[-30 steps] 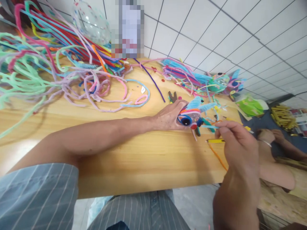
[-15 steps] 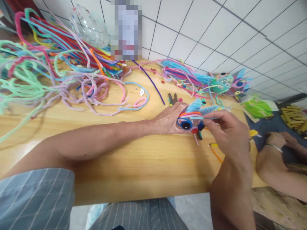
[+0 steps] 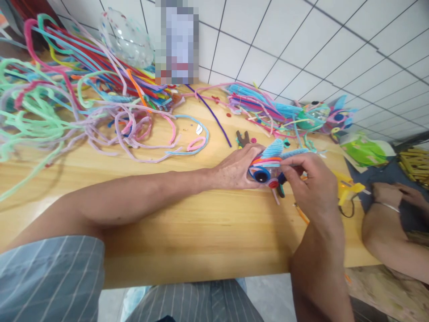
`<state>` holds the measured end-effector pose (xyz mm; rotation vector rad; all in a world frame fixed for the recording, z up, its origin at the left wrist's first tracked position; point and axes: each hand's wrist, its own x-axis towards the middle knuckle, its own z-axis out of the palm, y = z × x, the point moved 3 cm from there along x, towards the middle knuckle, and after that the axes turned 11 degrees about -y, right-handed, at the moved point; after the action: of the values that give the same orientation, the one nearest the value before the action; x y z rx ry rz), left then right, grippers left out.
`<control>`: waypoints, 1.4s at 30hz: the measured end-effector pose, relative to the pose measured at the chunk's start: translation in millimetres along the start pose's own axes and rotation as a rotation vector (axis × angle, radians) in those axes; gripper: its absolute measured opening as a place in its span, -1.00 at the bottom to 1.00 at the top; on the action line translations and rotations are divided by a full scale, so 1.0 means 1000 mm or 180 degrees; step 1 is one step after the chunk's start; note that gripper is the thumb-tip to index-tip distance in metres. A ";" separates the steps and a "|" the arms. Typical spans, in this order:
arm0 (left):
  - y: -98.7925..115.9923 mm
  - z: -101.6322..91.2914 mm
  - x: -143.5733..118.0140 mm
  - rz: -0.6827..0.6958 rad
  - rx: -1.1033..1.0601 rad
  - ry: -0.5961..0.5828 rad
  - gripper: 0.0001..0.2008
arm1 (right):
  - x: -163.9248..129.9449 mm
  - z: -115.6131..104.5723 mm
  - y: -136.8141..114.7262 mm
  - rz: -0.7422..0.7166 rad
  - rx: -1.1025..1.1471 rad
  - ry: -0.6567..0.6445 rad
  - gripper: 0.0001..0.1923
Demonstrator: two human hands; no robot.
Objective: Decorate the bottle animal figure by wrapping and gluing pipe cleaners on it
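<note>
Pipe-cleaner fish figure (image 3: 268, 166): sits on wooden tabletop (image 3: 201, 223), right of centre, toward near edge. Held from left by left hand (image 3: 236, 169), grip wrapped round body; pinched from right by right hand (image 3: 308, 183), fingertips closed on light-blue fin stem (image 3: 295, 153) at top.

Handling, judged: very light, soft fuzzy wire over what looks like a clear hard shell; bends readily, glued eye (image 3: 260, 174) and red bead (image 3: 273, 184) likely to pop off under pressure. Best taken round the wrapped body, not by fins or trailing ends.

Orientation: long axis roughly left to right; eye faces near side, fins rise toward far right.

Nearby: loose pipe cleaners (image 3: 83, 98) far left; clear plastic ball (image 3: 125, 36) far; yellow tool (image 3: 346, 190) right; another person's forearm (image 3: 385, 232) at right edge.
</note>
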<state>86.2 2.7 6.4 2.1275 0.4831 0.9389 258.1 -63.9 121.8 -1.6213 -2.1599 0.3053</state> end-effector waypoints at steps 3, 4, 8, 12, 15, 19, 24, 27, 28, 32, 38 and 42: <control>-0.002 0.001 0.001 -0.0014 -0.0004 -0.0030 -0.07 | -0.001 0.001 0.002 -0.0090 -0.0050 0.0003 -0.90; -0.003 0.001 0.001 -0.0008 -0.0011 -0.0053 -0.03 | -0.001 0.002 0.003 -0.0132 -0.0060 0.0022 -0.91; -0.001 -0.005 -0.001 0.0105 -0.0139 -0.0141 -0.04 | -0.002 0.003 0.007 -0.0219 -0.0080 0.0083 -0.92; 0.004 -0.014 -0.004 0.0215 -0.0344 -0.0151 -0.38 | -0.001 0.005 0.009 -0.0251 -0.0062 0.0065 -0.92; 0.006 -0.016 -0.005 0.0215 -0.0397 -0.0152 -0.43 | -0.002 0.006 0.008 -0.0271 -0.0035 0.0057 -0.91; 0.005 -0.015 -0.004 0.0118 -0.0367 -0.0151 -0.39 | -0.002 0.006 0.009 -0.0303 -0.0066 0.0025 -0.91; 0.004 -0.014 -0.003 -0.0051 -0.0328 -0.0183 -0.41 | -0.003 0.008 0.011 -0.0379 -0.0116 0.0057 -0.91; 0.002 -0.015 -0.002 -0.0160 -0.0353 -0.0172 -0.45 | -0.005 0.008 0.014 -0.0440 -0.0160 0.0171 -0.92; 0.001 -0.015 -0.002 -0.0198 -0.0372 -0.0161 -0.45 | -0.006 0.007 0.015 -0.0444 -0.0181 0.0232 -0.91; -0.001 -0.016 -0.003 -0.0371 -0.0474 -0.0165 -0.45 | -0.012 0.000 0.024 -0.0404 -0.0247 0.0555 -0.91; 0.001 -0.017 -0.004 -0.0474 -0.0508 -0.0166 -0.53 | -0.014 -0.004 0.030 -0.0552 -0.0282 0.0740 -0.90; 0.000 -0.017 -0.005 -0.0532 -0.0548 -0.0184 -0.55 | -0.011 -0.002 0.032 -0.0601 -0.0253 0.0672 -0.87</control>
<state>70.3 8.2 11.7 1.9218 0.5231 0.7932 288.6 -65.4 108.0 -1.4063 -2.1635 -0.0087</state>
